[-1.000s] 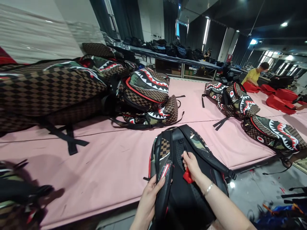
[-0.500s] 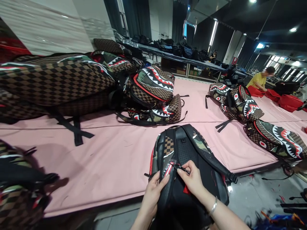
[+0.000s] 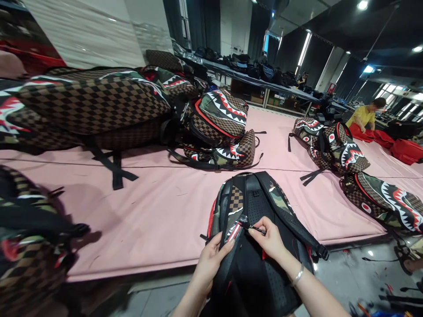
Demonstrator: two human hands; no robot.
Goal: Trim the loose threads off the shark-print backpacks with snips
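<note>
A black backpack (image 3: 254,202) with checkered and camouflage panels lies with its strap side up at the table's front edge. My left hand (image 3: 211,255) is closed around its left shoulder strap (image 3: 228,259), the thumb just below a glossy red-and-white patch (image 3: 234,231). In a pinch, my right hand (image 3: 269,237) holds a thin black tool (image 3: 258,229) whose kind I cannot make out. The tool's far end points at the strap beside the patch. Whether it touches is too small to tell.
Checkered shark-mouth backpacks are heaped at the left (image 3: 99,101) and right (image 3: 343,145) of the pink-covered table (image 3: 158,211). Another backpack (image 3: 29,246) stands at the near left. A person in yellow (image 3: 363,119) handles red bags (image 3: 401,147) at the far right.
The view has turned slightly to the left. Both hands stay at the strap, and the right hand with the black tool has shifted slightly away from the patch.
</note>
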